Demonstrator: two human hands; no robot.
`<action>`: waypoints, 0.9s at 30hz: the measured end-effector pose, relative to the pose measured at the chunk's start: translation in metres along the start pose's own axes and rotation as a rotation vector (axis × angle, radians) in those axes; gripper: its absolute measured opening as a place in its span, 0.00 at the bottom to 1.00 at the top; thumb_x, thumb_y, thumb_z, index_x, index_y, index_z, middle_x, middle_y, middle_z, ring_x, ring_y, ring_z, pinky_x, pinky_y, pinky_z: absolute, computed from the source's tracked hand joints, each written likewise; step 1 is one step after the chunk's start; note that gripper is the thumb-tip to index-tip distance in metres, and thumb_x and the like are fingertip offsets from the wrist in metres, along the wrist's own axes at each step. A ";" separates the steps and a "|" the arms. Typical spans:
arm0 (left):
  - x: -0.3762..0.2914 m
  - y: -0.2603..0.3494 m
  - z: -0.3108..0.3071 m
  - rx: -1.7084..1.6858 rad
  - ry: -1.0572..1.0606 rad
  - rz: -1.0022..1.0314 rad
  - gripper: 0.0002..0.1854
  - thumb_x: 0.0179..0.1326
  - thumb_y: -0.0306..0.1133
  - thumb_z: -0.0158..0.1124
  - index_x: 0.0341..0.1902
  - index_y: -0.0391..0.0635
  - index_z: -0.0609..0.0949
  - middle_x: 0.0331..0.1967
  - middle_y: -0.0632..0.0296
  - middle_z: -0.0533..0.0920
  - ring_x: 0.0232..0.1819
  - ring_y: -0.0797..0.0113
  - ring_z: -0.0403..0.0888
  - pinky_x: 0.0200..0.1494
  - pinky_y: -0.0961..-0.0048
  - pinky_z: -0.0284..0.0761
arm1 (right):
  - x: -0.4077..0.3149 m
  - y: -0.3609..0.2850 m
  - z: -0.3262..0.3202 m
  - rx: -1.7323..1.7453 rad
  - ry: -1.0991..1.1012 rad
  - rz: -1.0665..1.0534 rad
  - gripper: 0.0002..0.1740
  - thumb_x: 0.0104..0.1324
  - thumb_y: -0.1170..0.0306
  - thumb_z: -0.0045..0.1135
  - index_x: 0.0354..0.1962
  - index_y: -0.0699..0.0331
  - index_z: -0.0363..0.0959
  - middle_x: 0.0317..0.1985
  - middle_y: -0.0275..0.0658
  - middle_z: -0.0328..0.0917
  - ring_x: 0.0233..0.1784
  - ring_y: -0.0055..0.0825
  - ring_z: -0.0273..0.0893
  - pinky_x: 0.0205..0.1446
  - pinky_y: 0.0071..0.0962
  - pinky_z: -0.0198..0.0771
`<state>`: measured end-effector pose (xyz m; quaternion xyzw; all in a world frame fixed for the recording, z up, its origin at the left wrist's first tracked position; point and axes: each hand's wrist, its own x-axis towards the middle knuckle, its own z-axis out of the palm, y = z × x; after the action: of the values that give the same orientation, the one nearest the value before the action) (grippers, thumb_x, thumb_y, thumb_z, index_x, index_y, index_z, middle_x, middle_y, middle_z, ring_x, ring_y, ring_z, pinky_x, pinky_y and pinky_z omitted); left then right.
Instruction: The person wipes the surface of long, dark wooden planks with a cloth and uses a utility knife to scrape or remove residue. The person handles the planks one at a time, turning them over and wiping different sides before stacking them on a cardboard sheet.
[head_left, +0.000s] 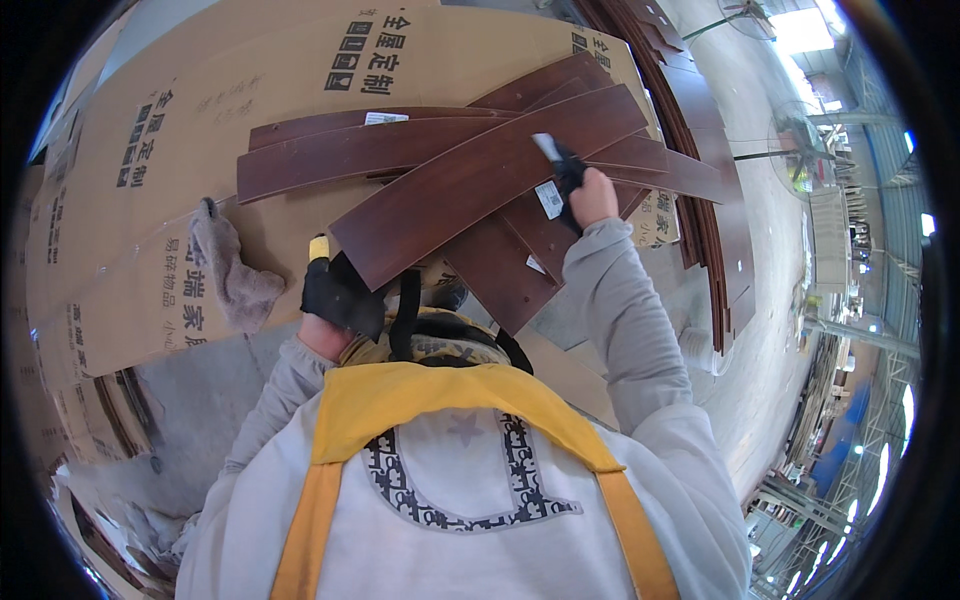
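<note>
My left hand (343, 294), in a black glove with a yellow band on one fingertip, holds the near left end of a long reddish-brown wooden board (487, 184). My right hand (581, 187), also in a black glove, grips a scraper-like tool (546, 146) with a pale flat end over the board's right part. The tool's handle is mostly hidden in my fist. Beneath the board lie several similar boards (322, 157), crossed over each other, some with white labels (549, 199). A grey-brown cloth (236, 274) lies left of my left hand.
Large printed cardboard (285, 67) lies under the boards. A tall stack of brown boards (701, 217) stands at the right, beside a white bucket (705, 351). Standing fans (806, 154) are farther right. More flat cardboard packs (112, 416) are at the lower left.
</note>
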<state>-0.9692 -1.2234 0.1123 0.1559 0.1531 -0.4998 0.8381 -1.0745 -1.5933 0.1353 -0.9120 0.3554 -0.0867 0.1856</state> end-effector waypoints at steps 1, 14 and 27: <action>-0.001 0.000 0.001 -0.004 -0.006 -0.006 0.28 0.67 0.51 0.44 0.59 0.40 0.69 0.53 0.54 0.76 0.55 0.56 0.73 0.61 0.60 0.67 | 0.005 0.013 0.005 -0.002 0.065 0.009 0.09 0.51 0.75 0.50 0.30 0.68 0.75 0.32 0.56 0.77 0.41 0.53 0.75 0.45 0.46 0.69; -0.010 0.012 -0.028 -0.104 -0.208 -0.090 0.40 0.62 0.64 0.41 0.62 0.37 0.67 0.56 0.46 0.74 0.56 0.49 0.72 0.61 0.56 0.65 | -0.153 -0.155 0.051 0.037 -0.586 -0.737 0.06 0.46 0.70 0.54 0.21 0.63 0.75 0.23 0.46 0.75 0.31 0.44 0.76 0.35 0.41 0.72; -0.011 -0.011 -0.001 0.898 0.048 0.328 0.21 0.64 0.29 0.52 0.60 0.40 0.68 0.53 0.60 0.75 0.52 0.67 0.75 0.55 0.71 0.70 | -0.076 -0.011 -0.060 1.016 -0.530 0.391 0.11 0.53 0.80 0.53 0.36 0.68 0.77 0.27 0.39 0.79 0.29 0.25 0.75 0.33 0.28 0.70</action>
<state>-0.9845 -1.2195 0.1152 0.5363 -0.0850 -0.3737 0.7520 -1.1405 -1.5511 0.1924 -0.6174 0.3724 0.0203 0.6926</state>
